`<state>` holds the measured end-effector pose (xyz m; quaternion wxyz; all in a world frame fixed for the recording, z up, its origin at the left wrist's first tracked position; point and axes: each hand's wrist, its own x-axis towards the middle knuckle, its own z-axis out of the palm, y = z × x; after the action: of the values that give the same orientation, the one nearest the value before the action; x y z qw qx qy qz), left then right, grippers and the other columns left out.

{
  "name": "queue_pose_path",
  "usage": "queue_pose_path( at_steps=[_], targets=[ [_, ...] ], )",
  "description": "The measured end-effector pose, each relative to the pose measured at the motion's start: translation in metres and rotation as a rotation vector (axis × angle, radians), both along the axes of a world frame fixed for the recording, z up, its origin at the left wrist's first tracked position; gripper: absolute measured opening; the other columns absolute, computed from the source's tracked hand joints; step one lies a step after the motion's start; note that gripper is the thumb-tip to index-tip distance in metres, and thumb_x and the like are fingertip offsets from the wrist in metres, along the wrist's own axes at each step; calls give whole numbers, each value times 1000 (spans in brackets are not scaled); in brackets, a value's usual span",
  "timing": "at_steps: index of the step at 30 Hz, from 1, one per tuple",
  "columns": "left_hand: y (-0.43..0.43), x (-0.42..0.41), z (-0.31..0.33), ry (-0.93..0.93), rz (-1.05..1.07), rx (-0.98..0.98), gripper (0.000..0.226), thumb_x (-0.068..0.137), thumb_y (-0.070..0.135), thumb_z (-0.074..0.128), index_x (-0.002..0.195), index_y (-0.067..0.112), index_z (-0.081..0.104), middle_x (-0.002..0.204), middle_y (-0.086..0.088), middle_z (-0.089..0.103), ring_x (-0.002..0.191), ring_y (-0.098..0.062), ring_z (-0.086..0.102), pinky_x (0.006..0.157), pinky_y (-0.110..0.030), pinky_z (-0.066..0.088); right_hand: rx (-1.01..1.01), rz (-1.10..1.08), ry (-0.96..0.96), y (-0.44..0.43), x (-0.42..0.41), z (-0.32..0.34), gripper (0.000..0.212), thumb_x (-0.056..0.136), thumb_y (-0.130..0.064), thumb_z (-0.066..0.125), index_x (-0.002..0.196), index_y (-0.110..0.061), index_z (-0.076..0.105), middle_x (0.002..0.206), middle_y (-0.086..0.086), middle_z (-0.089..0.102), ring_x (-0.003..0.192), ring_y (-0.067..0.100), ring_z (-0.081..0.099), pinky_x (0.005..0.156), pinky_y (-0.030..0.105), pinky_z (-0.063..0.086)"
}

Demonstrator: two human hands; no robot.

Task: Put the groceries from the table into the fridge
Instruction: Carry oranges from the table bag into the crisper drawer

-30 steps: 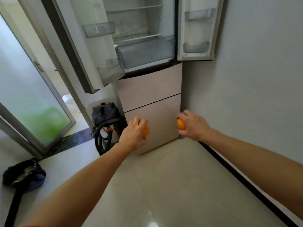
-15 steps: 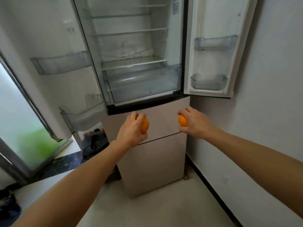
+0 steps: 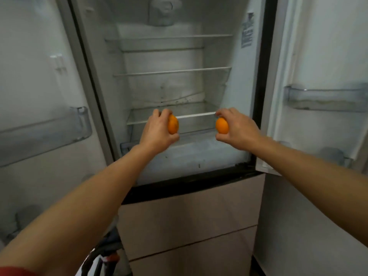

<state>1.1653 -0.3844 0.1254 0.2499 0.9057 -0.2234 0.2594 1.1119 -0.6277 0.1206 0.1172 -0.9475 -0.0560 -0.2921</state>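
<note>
Oranges [image 3: 172,124] [image 3: 222,125] gripped in both hands; fridge [image 3: 225,90] sticker [image 3: 247,30] unreadable.

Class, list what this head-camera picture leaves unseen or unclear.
- Left orange: far side covered by the left hand.
- Right orange: partly covered by the right hand.
- Fridge sticker: text too blurred to read.
- Table: outside the frame.

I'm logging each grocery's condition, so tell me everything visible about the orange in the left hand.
The orange in the left hand is round, bright orange, with a darker dull patch on its facing side. The left hand wraps it from the left, fingers over the top, hiding much of it. It is held in the air before the fridge's lowest glass shelf, touching only the hand.
</note>
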Motion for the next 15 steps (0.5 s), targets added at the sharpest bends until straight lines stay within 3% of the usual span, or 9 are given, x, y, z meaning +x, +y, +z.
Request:
queue_pose_path(
  at_steps=[6, 11, 15],
  targets=[
    [-10, 90, 12, 199, 47, 142, 68, 69, 30, 80, 128, 16, 47, 122, -13, 50, 109, -32, 51, 87, -41, 46, -28, 47, 57, 3, 90, 33, 52, 74, -40, 73, 121, -27, 56, 117, 7, 57, 102, 30, 57, 81, 38, 47],
    [-6, 145, 5, 439, 94, 375, 63, 67, 32, 82, 120, 17, 52, 117, -7, 56, 100, -25, 55, 76, -33, 47, -152, 142, 358, 19, 166, 42, 47, 68, -41, 81, 108, -25, 62, 100, -2, 59, 90, 21, 56, 74, 32, 48],
    [1, 188, -10, 593, 165, 512, 64, 66, 34, 83, 119, 16, 51, 115, -7, 56, 96, -26, 60, 78, -39, 55, -252, 222, 617, 43, 240, 21, 48, 61, -37, 87, 100, -25, 61, 97, 2, 65, 82, 24, 66, 72, 41, 60]
  ],
)
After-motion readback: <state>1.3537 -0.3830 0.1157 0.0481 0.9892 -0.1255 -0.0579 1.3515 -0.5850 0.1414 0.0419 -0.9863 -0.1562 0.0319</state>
